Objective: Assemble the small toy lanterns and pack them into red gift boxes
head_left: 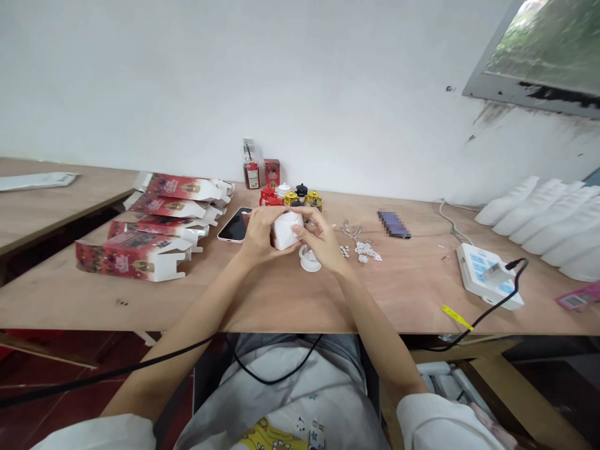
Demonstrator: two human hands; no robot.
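Note:
Both my hands are closed around a white, faceted, box-like piece [287,230] above the middle of the table. My left hand [257,234] wraps its left side, fingers over the top. On the other side, my right hand [323,240] grips it with the thumb pressed on the front face. Just below my right hand lies a white ring-shaped part [310,260], partly covered by the fingers. Behind my hands stand small lantern-like pieces in red [269,195], gold [314,199], black [302,189] and white [283,189].
Several red printed cartons [134,255] lie at left beside a phone [233,226]. Small white parts [367,251] and metal hooks [351,229] lie to the right. Beyond are a blurred phone [394,224], a power strip [487,275] with cable and white cone-shaped stacks [553,219].

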